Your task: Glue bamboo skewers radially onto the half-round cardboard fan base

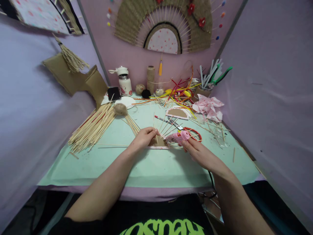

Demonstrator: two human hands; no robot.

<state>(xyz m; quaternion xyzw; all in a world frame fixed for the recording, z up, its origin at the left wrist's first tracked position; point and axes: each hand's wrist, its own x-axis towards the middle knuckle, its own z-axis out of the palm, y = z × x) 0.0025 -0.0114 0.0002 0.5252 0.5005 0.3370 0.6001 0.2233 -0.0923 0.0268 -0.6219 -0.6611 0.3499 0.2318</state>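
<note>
My right hand (195, 148) is wrapped round a pink hot glue gun (179, 137), whose nozzle points left over a half-round piece of cardboard (160, 142). Thin wooden sticks (168, 125) fan out from that cardboard, and a pink-and-white strip shows along its near edge. At the cardboard's left side, my left hand (145, 136) is closed in a pinch on a thin stick (154, 120) that points away from me. The pinching fingertips are close to the nozzle. A black cord hangs below my right wrist.
Many loose sticks (94, 127) are heaped at the left. Red-handled scissors (195, 132) and a pen (160, 118) lie behind the work. A second cardboard half-round (178, 113), crumpled pink paper (209, 107), a bottle (125, 84) and twine (151, 79) sit farther back. A large fan (162, 40) hangs on the wall.
</note>
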